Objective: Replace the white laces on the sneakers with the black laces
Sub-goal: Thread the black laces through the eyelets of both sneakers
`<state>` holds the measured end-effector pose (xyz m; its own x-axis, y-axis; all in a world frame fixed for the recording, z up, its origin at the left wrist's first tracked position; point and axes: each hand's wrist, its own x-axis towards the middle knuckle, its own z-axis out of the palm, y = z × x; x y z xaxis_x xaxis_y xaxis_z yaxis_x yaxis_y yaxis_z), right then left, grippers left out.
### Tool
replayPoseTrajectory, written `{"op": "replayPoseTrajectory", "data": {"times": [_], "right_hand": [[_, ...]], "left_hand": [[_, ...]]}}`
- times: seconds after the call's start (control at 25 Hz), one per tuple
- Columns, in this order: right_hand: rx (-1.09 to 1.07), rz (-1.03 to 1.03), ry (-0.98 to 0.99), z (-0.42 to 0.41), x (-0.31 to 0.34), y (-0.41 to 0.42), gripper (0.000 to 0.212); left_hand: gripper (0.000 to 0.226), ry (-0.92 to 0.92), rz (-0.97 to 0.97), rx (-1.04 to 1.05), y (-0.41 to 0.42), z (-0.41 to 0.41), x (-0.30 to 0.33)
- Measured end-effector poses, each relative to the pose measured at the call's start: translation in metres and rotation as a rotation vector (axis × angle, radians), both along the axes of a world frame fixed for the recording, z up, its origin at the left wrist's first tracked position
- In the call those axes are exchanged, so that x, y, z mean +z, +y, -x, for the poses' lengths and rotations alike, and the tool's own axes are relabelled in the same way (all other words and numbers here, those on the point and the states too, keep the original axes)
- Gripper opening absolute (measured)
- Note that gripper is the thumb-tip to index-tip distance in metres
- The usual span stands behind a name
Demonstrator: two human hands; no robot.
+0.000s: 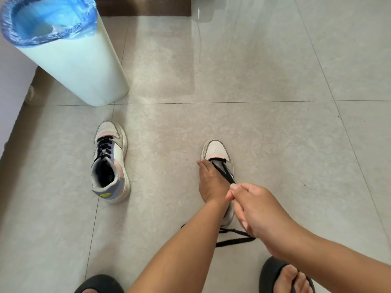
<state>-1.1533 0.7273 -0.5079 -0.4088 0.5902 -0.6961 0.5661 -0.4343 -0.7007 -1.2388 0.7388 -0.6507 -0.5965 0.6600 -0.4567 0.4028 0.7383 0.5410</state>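
The far-left sneaker [110,161] already has black laces, while the left hand [209,180] holds the second sneaker [215,150] and the right hand [249,206] pinches its black lace [225,173], threaded only at the toe.

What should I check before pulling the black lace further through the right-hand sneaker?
1. Flat black lace threaded through the lowest eyelets of the white sneaker under the hands: ok.
2. Right hand pinching the lace: ok.
3. Left hand steadying that sneaker: ok.
4. Both lace ends even: cannot tell; the slack on the grey tiled floor is partly hidden.
5. Other white sneaker already laced black: ok.
6. Old white laces removed: ok, none visible on either sneaker.
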Motion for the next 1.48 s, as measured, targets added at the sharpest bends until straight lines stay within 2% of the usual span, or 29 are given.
{"op": "replayPoseTrajectory", "data": {"times": [0.16, 0.24, 0.32, 0.36, 0.44, 0.48, 0.56, 0.64, 0.72, 0.76, 0.84, 0.96, 1.04, 1.2, 1.36, 1.44, 1.48], "right_hand": [[0.201, -0.254, -0.085, -0.022, -0.008, -0.018, 0.032], [0.311, -0.311, -0.15, -0.032, -0.015, -0.026, 0.03], [0.383, -0.328, -0.176, -0.035, -0.019, -0.031, 0.03], [0.404, -0.329, -0.172, -0.033, -0.02, -0.031, 0.029], [0.302, -0.203, -0.118, -0.026, -0.02, -0.024, 0.029], [0.197, -0.102, -0.078, -0.02, -0.021, -0.017, 0.028], [0.035, 0.066, -0.033, -0.013, -0.027, -0.003, 0.023], [0.003, 0.142, 0.007, -0.017, -0.03, 0.005, 0.019], [-0.003, 0.298, 0.019, -0.023, -0.033, 0.009, 0.029], [-0.027, 0.407, -0.005, -0.027, -0.037, 0.012, 0.039], [-0.098, 0.544, -0.062, -0.03, -0.051, 0.026, 0.052], [-0.243, 0.639, 0.062, -0.014, -0.071, 0.049, 0.047], [-0.298, 0.731, 0.176, 0.003, -0.078, 0.052, 0.038], [-0.399, 0.829, 0.334, 0.022, -0.088, 0.046, 0.027], [-0.293, 0.615, 0.298, 0.025, -0.088, 0.041, 0.016], [-0.203, 0.478, 0.265, 0.018, -0.086, 0.041, 0.013], [-0.164, 0.418, 0.246, 0.014, -0.085, 0.042, 0.013]], "left_hand": [[0.066, 0.09, 0.005, 0.008, -0.002, -0.004, -0.017], [0.063, 0.106, 0.003, -0.025, -0.003, -0.006, -0.025], [0.062, 0.065, -0.029, -0.025, -0.004, -0.002, -0.026], [0.062, -0.015, -0.059, -0.011, -0.003, -0.002, -0.021], [0.064, -0.145, -0.136, 0.048, 0.001, 0.003, -0.008], [0.067, -0.146, -0.167, 0.044, 0.003, 0.007, -0.004], [0.069, 0.013, -0.25, -0.148, -0.002, 0.017, 0.003], [0.045, 0.252, -0.493, -0.416, -0.014, 0.024, 0.013], [0.012, 0.351, -0.691, -0.562, -0.03, 0.027, 0.027], [0.009, 0.373, -0.727, -0.596, -0.037, 0.029, 0.035], [0.024, 0.334, -0.701, -0.617, -0.043, 0.034, 0.051], [0.02, 0.254, -0.712, -0.686, -0.056, 0.034, 0.076], [0.024, 0.123, -0.704, -0.67, -0.071, 0.031, 0.088], [0.017, -0.593, -0.413, -0.18, -0.097, 0.027, 0.105], [0.01, -1.149, -0.196, 0.441, -0.089, 0.04, 0.104], [0.006, -1.247, -0.179, 0.571, -0.086, 0.053, 0.098], [0.008, -1.235, -0.158, 0.583, -0.083, 0.059, 0.093]]}}
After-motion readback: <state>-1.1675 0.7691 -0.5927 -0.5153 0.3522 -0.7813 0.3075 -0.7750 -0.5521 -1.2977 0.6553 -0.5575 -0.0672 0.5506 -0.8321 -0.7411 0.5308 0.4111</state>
